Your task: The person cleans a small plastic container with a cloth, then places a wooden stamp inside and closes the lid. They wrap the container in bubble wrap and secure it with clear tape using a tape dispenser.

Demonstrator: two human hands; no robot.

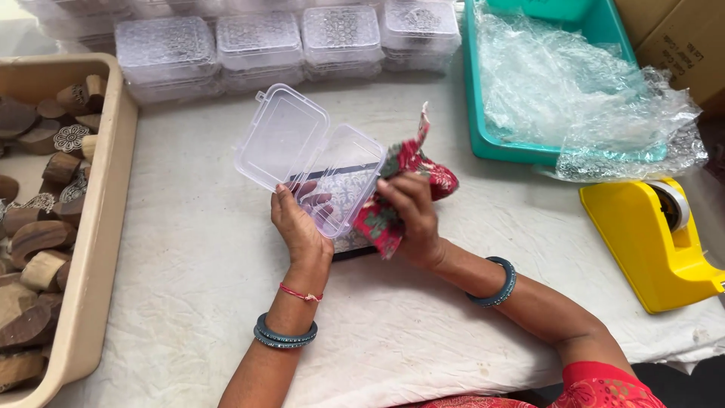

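Clear plastic box (313, 162), lid open, gripped by left hand (298, 223); right hand (411, 215) pinches red cloth (400, 189) beside yellow tape dispenser (649, 242).

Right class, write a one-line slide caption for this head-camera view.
Left hand holds an open clear plastic hinged box while right hand presses red floral cloth against it.
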